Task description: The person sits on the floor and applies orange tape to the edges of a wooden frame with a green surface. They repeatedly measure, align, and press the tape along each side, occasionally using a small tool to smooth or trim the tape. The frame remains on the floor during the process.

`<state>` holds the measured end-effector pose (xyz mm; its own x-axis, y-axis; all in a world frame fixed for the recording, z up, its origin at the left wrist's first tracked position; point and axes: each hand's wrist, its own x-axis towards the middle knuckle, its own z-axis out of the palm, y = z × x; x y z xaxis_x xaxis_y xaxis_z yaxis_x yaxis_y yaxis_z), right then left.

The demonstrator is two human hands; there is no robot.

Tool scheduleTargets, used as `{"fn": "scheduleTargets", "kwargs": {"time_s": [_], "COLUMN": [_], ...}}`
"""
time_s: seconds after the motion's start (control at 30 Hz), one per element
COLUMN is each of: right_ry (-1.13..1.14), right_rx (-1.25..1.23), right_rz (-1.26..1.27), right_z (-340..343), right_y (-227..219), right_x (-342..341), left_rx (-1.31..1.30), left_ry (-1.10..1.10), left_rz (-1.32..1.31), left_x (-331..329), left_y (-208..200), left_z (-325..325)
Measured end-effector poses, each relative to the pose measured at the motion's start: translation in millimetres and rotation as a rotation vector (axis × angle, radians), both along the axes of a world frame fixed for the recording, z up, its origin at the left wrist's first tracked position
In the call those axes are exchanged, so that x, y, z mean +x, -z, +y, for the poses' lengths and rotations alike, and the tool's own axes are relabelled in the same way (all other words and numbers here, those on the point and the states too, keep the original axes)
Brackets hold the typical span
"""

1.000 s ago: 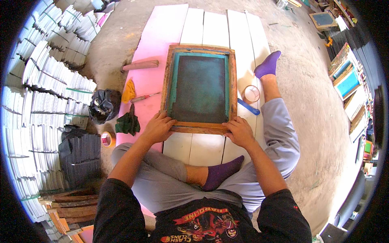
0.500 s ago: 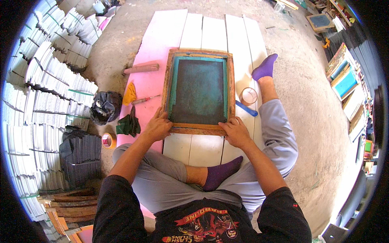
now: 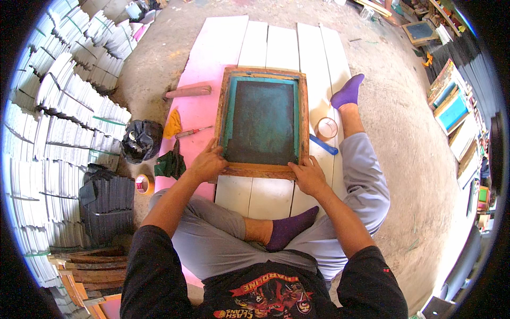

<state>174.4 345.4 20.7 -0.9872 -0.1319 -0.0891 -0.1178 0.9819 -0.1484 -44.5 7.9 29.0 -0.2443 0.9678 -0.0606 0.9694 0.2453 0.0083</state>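
Note:
A screen-printing frame (image 3: 263,122) lies on white and pink boards in front of me. Its worn wooden border surrounds a dark mesh edged with teal. At the near left corner my left hand (image 3: 208,162) is closed on the wood, thumb and fingers at the edge. My right hand (image 3: 309,174) grips the near right corner in a similar way; the undersides of both grips are hidden. Left of the frame lie a screwdriver (image 3: 194,132), a yellow cloth (image 3: 172,124), a dark green cloth (image 3: 171,161) and a pinkish wooden bar (image 3: 188,91).
A tape roll (image 3: 325,128) and a blue-handled tool (image 3: 323,144) lie right of the frame, beside my leg. An orange tape roll (image 3: 143,184) and black plastic bag (image 3: 142,139) sit left. Tied paper stacks (image 3: 69,135) line the left; more frames (image 3: 453,109) lean at right.
The whole view has shifted slightly. Both hands keep their places on the frame, which stays put on the boards. A blurred brownish shape has appeared at the far upper right.

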Motion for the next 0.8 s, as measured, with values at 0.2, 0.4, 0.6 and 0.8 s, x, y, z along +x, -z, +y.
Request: {"fn": "scheduleTargets", "kwargs": {"time_s": [0.2,0.4,0.6,0.8], "right_ry": [0.099,0.101,0.044,0.084], "right_rx": [-0.008,-0.015,0.065,0.073], "right_rz": [-0.09,-0.112,-0.195,-0.116], "right_z": [-4.2,-6.1,-9.8,-10.5], "right_y": [-0.3,-6.7,-12.6,-11.1], "right_x": [-1.1,-3.4,-11.1,-12.3], "left_rx": [-0.051,-0.077,-0.137,-0.162], "left_ry": [-0.007,-0.047,-0.024,-0.007], "left_rz": [-0.027,-0.102,-0.092,-0.057], "left_x": [4.0,3.7,3.9,-4.4], "left_y": [-11.0,-15.0,-17.4,-15.0], "left_z": [0.3,3.3,6.3,1.9]}}
